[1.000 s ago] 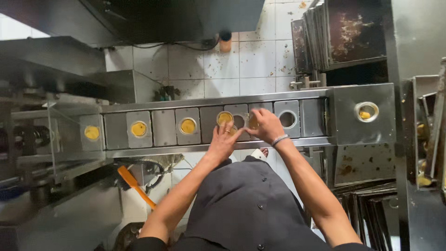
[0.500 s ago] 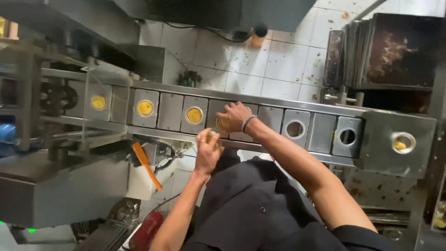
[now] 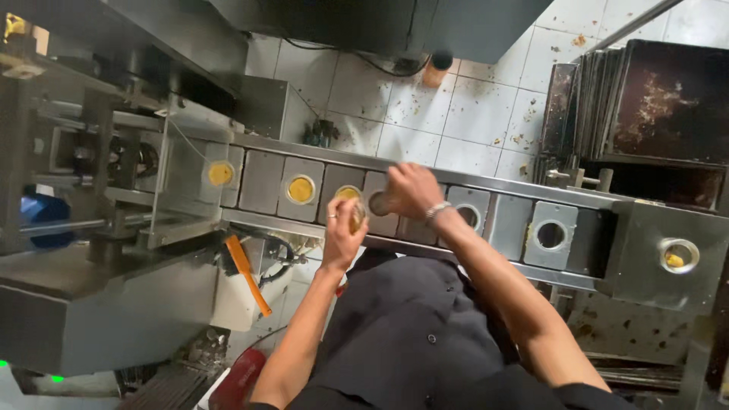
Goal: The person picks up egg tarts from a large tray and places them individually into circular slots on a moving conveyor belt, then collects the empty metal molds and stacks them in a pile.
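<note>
Mid-loading, it seems: the left hand [image 3: 343, 228] has its fingers closed round a yellow disc [image 3: 357, 216] at the conveyor's [image 3: 501, 220] near edge, the right hand [image 3: 410, 190] cupped over a pocket, grip unclear.

You're in a food factory: steel conveyor [image 3: 516, 220] of round moulds, stacked baking trays [image 3: 645, 106] at two o'clock.
</note>
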